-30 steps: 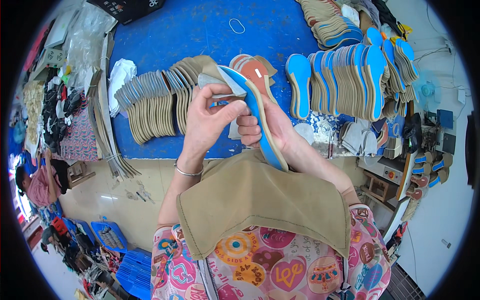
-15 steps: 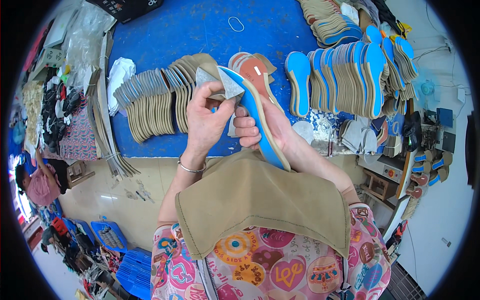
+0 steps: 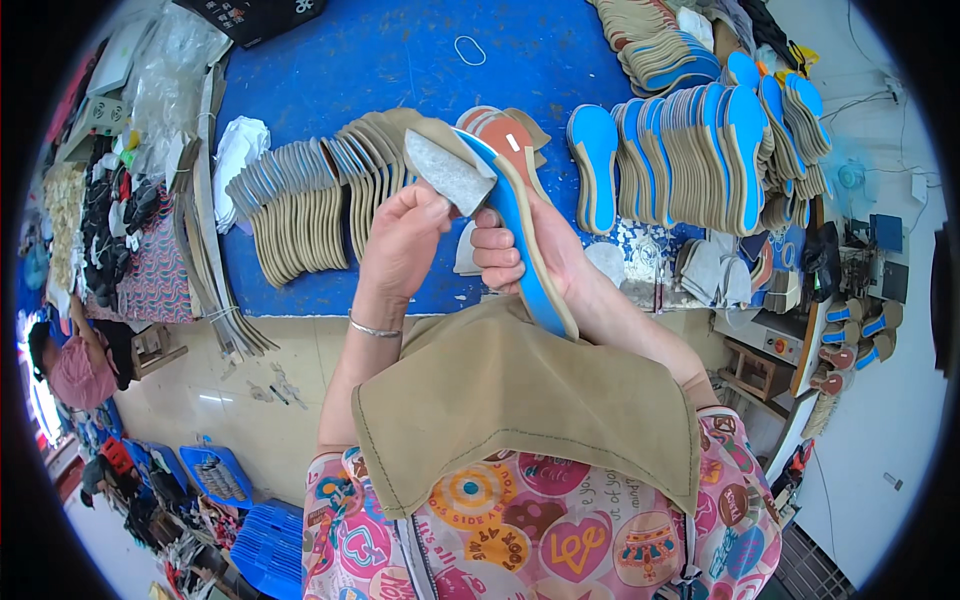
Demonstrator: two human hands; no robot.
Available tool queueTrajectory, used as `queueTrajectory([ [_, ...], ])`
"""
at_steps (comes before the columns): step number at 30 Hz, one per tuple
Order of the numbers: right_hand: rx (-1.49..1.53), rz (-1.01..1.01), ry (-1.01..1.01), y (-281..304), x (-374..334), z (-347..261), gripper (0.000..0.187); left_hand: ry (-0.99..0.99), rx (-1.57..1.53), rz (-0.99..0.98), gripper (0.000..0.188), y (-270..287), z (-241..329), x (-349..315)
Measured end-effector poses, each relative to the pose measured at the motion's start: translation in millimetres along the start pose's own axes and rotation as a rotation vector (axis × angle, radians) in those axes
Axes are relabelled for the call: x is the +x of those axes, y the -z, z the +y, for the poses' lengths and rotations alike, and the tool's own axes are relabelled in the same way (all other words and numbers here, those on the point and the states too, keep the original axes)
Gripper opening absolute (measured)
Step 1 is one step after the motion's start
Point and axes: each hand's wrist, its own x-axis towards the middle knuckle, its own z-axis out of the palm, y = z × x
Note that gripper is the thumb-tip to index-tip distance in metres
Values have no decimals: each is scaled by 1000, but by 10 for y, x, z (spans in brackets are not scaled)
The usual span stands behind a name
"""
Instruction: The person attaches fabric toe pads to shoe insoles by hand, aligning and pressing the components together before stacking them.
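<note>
My right hand (image 3: 558,248) is wrapped round a long shoe insole (image 3: 541,296), blue on its face with a tan edge, whose lower end rests against the tan apron (image 3: 530,390). A light grey lining piece (image 3: 450,175) with tan material behind it stands out from the insole's far end. Thumb and fingers of my left hand (image 3: 403,238) pinch its lower edge. Just beyond my hands lie rust-red soles (image 3: 512,135) on the blue table (image 3: 390,60). Left of them is a row of tan pieces with grey tops (image 3: 300,225).
Blue-faced insoles (image 3: 690,160) stand in a packed row at the right, with another stack (image 3: 665,55) behind. Long grey strips (image 3: 200,240) hang over the table's left edge. Blue crates (image 3: 268,550) sit on the floor at lower left. Another person (image 3: 82,370) is at far left.
My left hand has drawn slightly down and left, with fingers closer together. The grey lining piece, folded to a point before, now lies flatter and shows more of its face.
</note>
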Motion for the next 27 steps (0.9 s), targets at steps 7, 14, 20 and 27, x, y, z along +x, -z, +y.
queueTrajectory([
  [7,-113,110,46,-27,14,54,38,-227,539,281,11,-332,-82,-22],
  [14,-167,127,73,-58,13,74,37,-271,831,273,10,-198,-94,-28],
  [20,-202,204,119,-90,21,93,39,-403,1099,376,10,-486,-61,-49],
  [27,-221,214,117,-76,35,89,42,-548,1187,378,13,-419,-130,-34],
])
